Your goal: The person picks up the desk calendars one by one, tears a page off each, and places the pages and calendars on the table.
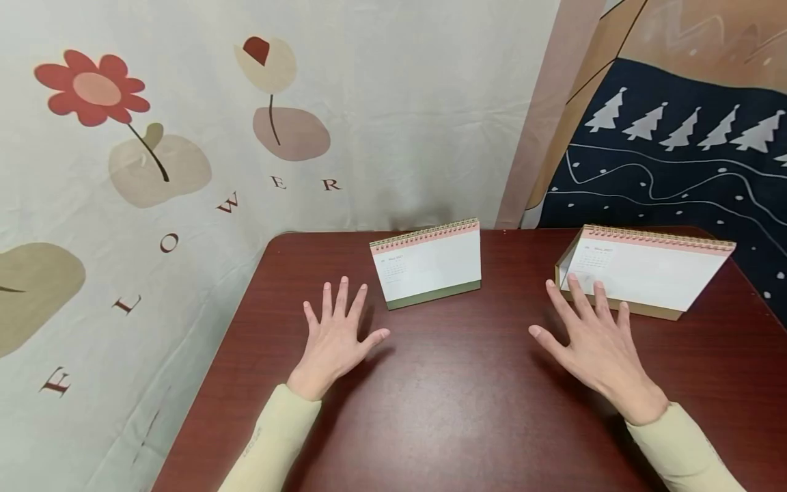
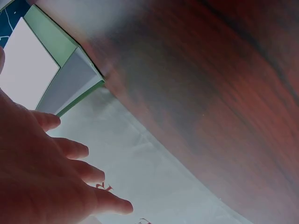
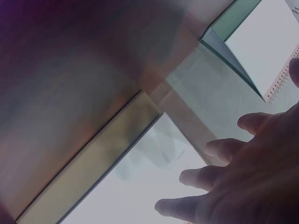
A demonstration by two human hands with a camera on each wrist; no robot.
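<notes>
Two spiral-bound desk calendars stand on the dark red table. The calendar with a green base (image 1: 430, 266) is at the middle back; the one with a tan base (image 1: 645, 273) stands at the back right. My left hand (image 1: 335, 342), fingers spread, hovers left of and nearer than the green-based calendar, holding nothing. In front of the tan-based calendar my right hand (image 1: 596, 348) is spread too, its fingertips overlapping the calendar's lower left part in the head view. In the right wrist view a gap seems to separate those fingers from the white page (image 3: 135, 172).
The wooden table (image 1: 418, 410) has rounded back corners. Behind it and to the left hangs a pale cloth (image 1: 393, 102) printed with flowers and letters. A dark blue cloth with white trees (image 1: 670, 164) hangs at the right.
</notes>
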